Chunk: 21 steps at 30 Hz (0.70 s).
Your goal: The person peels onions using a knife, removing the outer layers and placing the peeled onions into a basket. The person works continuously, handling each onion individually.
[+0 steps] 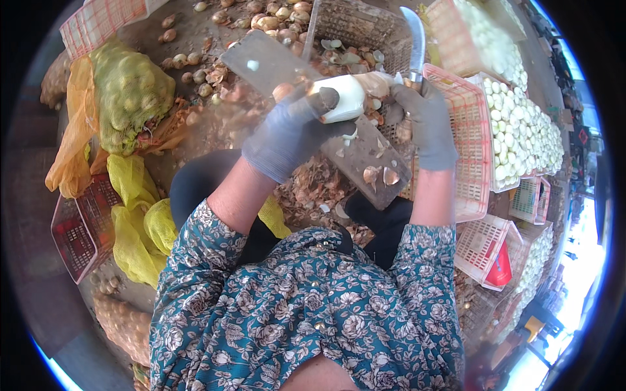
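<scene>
My left hand [305, 124], in a grey work glove, grips a white onion [345, 97] with its dry skin mostly off. A strip of brown onion skin [374, 84] stretches from the onion toward my right hand [425, 117], also gloved. That hand is closed round the handle of a knife [415, 39], whose curved blade points up and away from me. Whether its fingers pinch the skin strip too, I cannot tell. Below both hands lies a worn board [364, 159] with scraps of peel [371, 176] on it.
Beyond the board stands a plastic crate [362, 22] with peel inside. Loose unpeeled onions [266, 22] lie on the floor. At right are a pink-and-white crate [469, 146] and a crate of peeled onions [521, 127]. A green mesh sack of onions [129, 93] sits at left.
</scene>
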Motion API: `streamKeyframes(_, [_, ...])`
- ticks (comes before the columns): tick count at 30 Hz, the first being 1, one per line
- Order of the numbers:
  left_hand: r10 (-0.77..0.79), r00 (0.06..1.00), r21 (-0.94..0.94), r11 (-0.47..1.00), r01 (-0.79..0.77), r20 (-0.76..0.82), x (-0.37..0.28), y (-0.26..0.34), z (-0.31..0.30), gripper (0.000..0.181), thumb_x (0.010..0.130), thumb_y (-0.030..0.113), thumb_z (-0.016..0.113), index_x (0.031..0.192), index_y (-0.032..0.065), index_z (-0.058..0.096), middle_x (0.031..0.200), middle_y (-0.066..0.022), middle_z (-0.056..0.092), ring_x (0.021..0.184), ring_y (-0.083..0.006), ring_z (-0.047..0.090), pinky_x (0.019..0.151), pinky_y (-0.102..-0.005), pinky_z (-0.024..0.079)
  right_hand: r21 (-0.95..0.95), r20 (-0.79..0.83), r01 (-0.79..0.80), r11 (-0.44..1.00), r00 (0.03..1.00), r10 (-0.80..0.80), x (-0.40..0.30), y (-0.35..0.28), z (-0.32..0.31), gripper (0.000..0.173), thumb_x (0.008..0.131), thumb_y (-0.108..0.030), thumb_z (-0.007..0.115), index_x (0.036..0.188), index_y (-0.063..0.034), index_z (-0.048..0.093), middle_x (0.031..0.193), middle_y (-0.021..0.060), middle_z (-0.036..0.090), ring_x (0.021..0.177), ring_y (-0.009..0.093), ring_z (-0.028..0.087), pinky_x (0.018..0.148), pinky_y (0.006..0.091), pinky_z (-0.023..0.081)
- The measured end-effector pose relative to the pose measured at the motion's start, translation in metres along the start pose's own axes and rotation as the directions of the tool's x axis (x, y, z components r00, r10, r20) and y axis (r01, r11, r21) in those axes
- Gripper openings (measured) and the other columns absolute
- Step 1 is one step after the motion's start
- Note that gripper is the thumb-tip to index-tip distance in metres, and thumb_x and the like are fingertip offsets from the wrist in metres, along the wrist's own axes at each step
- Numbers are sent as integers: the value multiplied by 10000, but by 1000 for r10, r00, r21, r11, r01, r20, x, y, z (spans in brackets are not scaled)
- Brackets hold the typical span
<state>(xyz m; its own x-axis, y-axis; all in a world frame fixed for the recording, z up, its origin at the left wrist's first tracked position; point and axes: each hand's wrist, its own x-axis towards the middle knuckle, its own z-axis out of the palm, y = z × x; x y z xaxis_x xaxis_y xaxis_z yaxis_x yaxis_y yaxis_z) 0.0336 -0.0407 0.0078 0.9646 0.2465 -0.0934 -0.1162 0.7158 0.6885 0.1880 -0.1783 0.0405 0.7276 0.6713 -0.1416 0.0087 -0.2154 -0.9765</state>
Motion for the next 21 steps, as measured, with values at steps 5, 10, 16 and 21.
streamKeyframes(5, [-46,995,-206,977,63,86,-1,-1,7,758,698,358,731,1262,1,371,1173,-138,491,1079,-265,511,908,-396,473,-315,-64,-72,946,996,54,11,15,-16,188,796,-156,595,853,16,547,622,68,570,532,122,553,515,255,448])
streamKeyframes(10, [35,998,-182,983,-26,48,-4,4,9,748,699,300,731,1272,-4,357,1186,-140,482,1122,-262,480,996,-390,390,-643,-61,223,732,938,-340,-55,-38,26,224,766,-148,606,912,6,530,634,113,586,592,218,598,556,320,460])
streamKeyframes(16, [83,990,-123,990,-69,113,1,2,12,738,704,330,728,1256,-10,376,1166,-121,503,1101,-236,501,994,-367,394,-748,129,427,509,845,-519,-64,-4,49,205,759,-159,604,905,-38,526,677,129,579,622,303,588,559,384,458])
streamKeyframes(21, [85,996,-147,986,-82,18,1,-1,11,747,703,360,728,1252,-12,385,1169,-129,509,1104,-239,501,972,-366,420,-884,14,250,395,858,-513,-44,24,33,239,743,-176,635,911,-42,530,727,126,584,613,291,588,554,378,457])
